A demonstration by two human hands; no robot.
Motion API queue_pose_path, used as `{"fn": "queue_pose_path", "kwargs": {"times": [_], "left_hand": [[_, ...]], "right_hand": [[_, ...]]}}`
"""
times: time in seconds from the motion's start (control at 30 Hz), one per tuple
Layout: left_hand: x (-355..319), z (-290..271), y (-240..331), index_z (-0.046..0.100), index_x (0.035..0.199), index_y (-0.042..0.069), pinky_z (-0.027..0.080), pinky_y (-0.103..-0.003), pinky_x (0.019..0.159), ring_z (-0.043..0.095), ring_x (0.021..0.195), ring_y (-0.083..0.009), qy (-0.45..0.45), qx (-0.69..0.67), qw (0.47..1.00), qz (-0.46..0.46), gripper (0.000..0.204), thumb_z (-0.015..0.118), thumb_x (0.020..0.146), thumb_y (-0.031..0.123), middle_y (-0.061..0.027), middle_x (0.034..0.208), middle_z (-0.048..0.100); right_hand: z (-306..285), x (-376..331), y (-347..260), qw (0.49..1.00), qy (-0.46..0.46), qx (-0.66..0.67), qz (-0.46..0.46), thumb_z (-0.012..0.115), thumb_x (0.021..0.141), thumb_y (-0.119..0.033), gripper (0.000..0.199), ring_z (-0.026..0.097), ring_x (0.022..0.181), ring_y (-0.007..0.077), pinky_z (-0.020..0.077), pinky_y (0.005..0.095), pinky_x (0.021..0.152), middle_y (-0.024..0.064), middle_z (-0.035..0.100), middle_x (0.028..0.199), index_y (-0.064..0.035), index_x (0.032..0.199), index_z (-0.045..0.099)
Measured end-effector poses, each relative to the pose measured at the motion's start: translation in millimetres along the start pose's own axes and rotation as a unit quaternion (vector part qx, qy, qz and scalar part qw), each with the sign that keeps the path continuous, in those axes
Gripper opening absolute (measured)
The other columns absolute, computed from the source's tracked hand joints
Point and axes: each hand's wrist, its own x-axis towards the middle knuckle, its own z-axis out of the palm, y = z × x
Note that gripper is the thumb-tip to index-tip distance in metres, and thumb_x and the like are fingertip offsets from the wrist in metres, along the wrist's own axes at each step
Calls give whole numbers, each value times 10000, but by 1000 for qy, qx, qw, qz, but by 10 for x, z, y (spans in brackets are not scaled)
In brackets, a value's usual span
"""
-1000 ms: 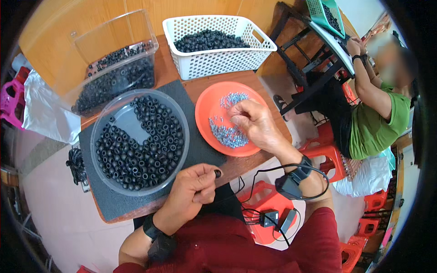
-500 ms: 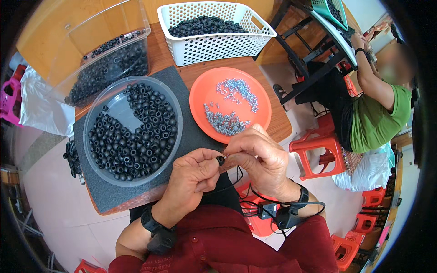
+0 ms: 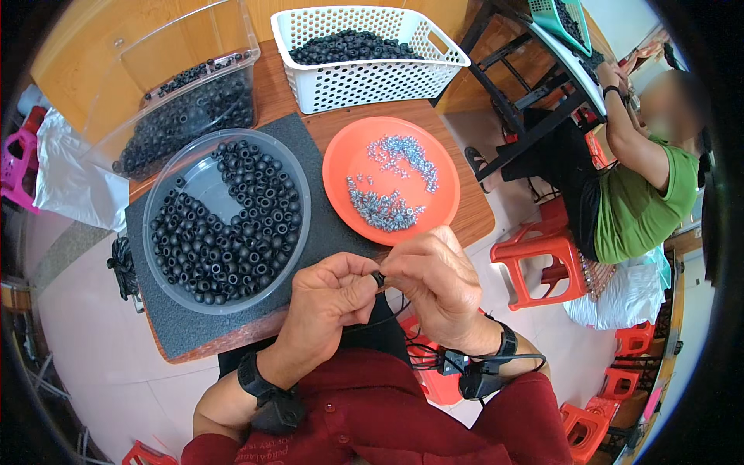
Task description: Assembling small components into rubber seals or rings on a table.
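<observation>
Pinched between the thumb and forefinger of my left hand (image 3: 319,306) is a small round black bead (image 3: 377,279), its hole not plainly visible. My right hand (image 3: 435,280) is closed with its fingertips against the bead's right side; anything small inside that pinch is hidden. Both hands are in front of the table edge, just below an orange plate (image 3: 346,161). Two loose groups of tiny silvery metal pieces (image 3: 385,211) lie on the plate. Left of it, a round clear tub (image 3: 304,198) holds many black beads (image 3: 260,229) with holes.
The tub stands on a dark grey mat (image 3: 186,329). Behind are a clear box (image 3: 252,58) and a white perforated basket (image 3: 372,91), both with black beads. A person in green (image 3: 647,198) works at another table on the right, near a red stool (image 3: 542,248).
My right hand has shifted slightly down and left, bringing its fingertips against the bead. My left hand still pinches the bead in nearly the same place.
</observation>
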Motion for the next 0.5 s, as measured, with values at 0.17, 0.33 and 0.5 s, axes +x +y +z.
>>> {"fn": "queue_pose_path", "kwargs": {"times": [0.17, 0.33, 0.5], "left_hand": [[14, 20, 14, 567, 997, -25, 379, -163, 496, 497, 567, -59, 11, 8, 1000, -10, 222, 644, 858, 130, -16, 740, 580], [47, -9, -7, 552, 1004, -18, 350, -177, 486, 464, 529, -62, -25, -36, 999, -28, 223, 595, 889, 169, -33, 736, 577], [141, -49, -55, 548, 994, 8, 394, -218, 534, 478, 548, -97, -87, -147, 982, -80, 208, 508, 937, 204, -56, 768, 590]], "right_hand": [[85, -100, -123, 999, 26, 9, 35, 701, 651, 16, 270, 537, 819, 250, 437, 324, 684, 110, 609, 915, 10, 914, 640], [67, -166, -161, 995, 19, 39, 88, 693, 681, 23, 279, 518, 888, 247, 434, 332, 750, 126, 604, 1001, 18, 955, 640], [-23, -170, -114, 994, 67, -11, 87, 697, 678, 22, 315, 528, 854, 229, 422, 318, 735, 97, 615, 980, -1, 987, 637]]}}
